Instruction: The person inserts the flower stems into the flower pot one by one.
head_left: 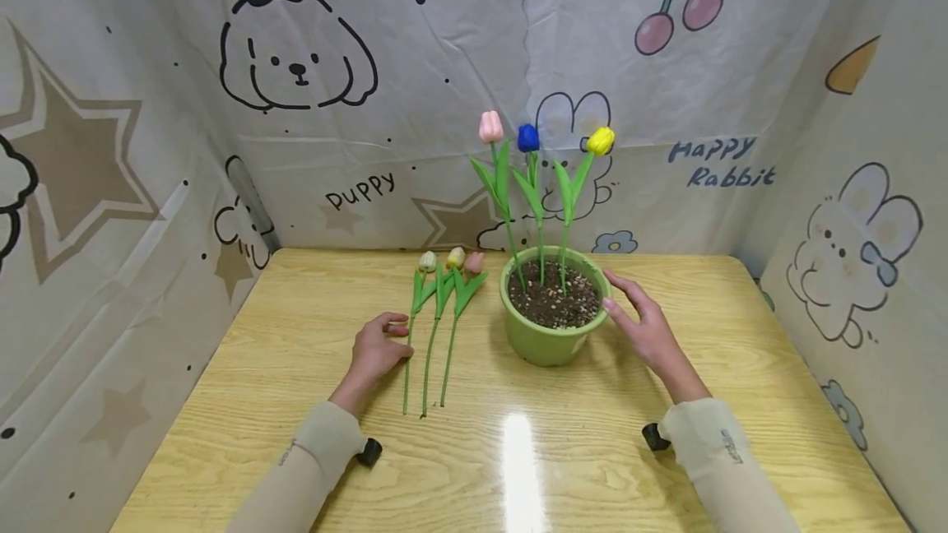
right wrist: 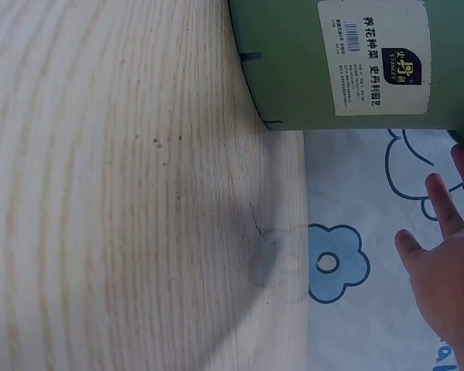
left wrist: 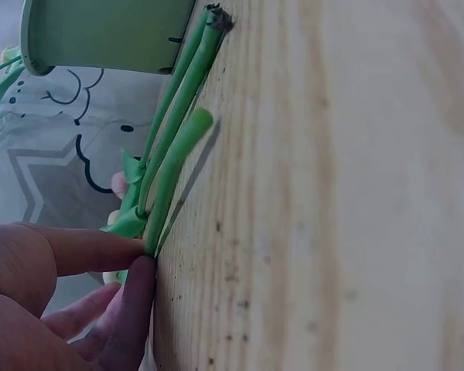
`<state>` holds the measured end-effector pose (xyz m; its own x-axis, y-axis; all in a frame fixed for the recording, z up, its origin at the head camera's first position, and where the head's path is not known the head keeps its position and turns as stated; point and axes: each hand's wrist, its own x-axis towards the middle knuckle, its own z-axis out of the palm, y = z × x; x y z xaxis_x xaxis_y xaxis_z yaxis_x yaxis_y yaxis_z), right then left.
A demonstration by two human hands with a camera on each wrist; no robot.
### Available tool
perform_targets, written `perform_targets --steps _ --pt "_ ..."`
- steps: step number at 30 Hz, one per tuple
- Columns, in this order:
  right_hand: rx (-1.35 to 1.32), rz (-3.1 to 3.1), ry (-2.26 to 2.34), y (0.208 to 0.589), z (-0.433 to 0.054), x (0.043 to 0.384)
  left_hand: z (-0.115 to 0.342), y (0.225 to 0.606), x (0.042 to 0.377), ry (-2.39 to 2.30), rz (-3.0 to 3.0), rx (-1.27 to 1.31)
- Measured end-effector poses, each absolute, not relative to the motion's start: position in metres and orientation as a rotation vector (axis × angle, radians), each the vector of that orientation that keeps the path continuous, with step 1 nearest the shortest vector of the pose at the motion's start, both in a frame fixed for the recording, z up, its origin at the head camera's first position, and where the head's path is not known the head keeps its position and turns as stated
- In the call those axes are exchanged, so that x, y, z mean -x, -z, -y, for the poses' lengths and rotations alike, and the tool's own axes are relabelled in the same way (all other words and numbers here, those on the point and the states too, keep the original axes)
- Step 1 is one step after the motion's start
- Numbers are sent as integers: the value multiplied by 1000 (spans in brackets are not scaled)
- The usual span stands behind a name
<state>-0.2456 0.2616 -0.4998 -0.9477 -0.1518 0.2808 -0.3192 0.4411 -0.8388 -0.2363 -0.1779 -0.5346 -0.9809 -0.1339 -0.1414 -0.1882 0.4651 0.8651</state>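
potting reads, in my judgement, about half done: a pink flower (head_left: 490, 127), a blue flower (head_left: 528, 138) and a yellow flower (head_left: 601, 141) stand in the soil (head_left: 551, 312) of the green pot (head_left: 544, 345). left over, lying side by side on the table (head_left: 592, 459) to the pot's left: a white flower (head_left: 427, 261), a cream-yellow flower (head_left: 456, 258) and a dusty pink flower (head_left: 475, 263). your left hand (head_left: 379, 349) pinches the white flower's stem between thumb and finger, its cut end just off the wood. your right hand (head_left: 652, 331) is spread, fingers extended, fingertips at the pot's rim, not gripping it.
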Motion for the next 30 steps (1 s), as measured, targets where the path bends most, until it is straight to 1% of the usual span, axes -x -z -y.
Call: perform_targets --steps 8,14,19,30 --pt "-428 2524 -1548 497 -260 245 183 538 238 -1594 -2653 317" --pt "-429 2517 -1549 497 -261 244 187 533 239 -1776 -2439 365" --pt "-431 2517 -1542 496 -261 245 193 534 239 -1837 -2333 363" --pt "-436 2507 -1554 498 -260 244 199 532 237 -1824 -2220 383"
